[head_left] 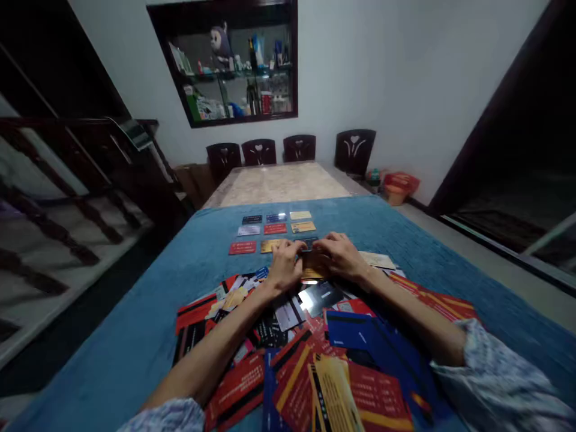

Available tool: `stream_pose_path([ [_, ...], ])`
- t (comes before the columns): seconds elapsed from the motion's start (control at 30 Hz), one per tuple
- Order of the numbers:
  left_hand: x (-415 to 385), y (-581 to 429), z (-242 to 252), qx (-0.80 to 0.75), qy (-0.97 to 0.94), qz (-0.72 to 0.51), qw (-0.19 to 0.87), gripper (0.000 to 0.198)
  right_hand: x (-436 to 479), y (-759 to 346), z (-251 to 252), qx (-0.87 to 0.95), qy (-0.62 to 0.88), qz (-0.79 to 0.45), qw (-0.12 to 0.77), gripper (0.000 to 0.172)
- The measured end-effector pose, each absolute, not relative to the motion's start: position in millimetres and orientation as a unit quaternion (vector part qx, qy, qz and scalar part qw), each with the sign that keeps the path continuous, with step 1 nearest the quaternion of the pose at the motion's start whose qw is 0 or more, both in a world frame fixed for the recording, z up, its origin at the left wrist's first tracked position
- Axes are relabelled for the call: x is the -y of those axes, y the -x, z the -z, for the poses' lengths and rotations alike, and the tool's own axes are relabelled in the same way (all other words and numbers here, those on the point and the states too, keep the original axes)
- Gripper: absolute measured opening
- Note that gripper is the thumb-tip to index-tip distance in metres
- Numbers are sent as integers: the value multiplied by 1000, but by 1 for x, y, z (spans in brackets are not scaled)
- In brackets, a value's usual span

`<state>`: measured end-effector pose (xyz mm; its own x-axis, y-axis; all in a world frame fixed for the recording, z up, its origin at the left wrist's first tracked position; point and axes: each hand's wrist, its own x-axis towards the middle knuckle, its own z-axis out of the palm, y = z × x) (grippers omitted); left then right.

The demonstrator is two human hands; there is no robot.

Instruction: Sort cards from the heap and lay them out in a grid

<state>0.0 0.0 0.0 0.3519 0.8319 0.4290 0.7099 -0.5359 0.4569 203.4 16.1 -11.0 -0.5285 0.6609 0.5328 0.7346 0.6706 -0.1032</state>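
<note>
My left hand [287, 263] and my right hand [341, 255] meet near the middle of the table, fingers bent and pinched inward. Between their fingertips is a dark card [307, 242], at the right end of the nearest row of cards; both hands appear to grip its edges. Just below it a gold card [314, 267] shows between the hands, and whether a finger touches it I cannot tell. Left of the dark card lie another gold card [270, 245] and a red card [242, 248]. Under my forearms spreads a loose heap of cards, including a blue card [348, 330].
Two farther rows of cards include a red card [275, 228] and a yellow card [303, 227]. A blue cloth [148, 312] covers the near table; the bare tabletop [288, 182] extends beyond. Several chairs, one a dark chair [354, 150], stand behind. A railing [54, 222] runs left.
</note>
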Motion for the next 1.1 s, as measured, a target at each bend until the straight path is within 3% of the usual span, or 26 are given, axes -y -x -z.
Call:
stream_pose_path([
  [0.27,1,3,-5,-507,-813,-280,59,28,-16,-212,11,883,412,69,215,33],
  [0.63,7,1,-11,-527,-827,-190,39,36,-14,-213,9,888,428,54,162,46],
  [1.1,1,6,-9,-543,-816,-198,17,27,-19,-212,17,901,387,51,192,55],
])
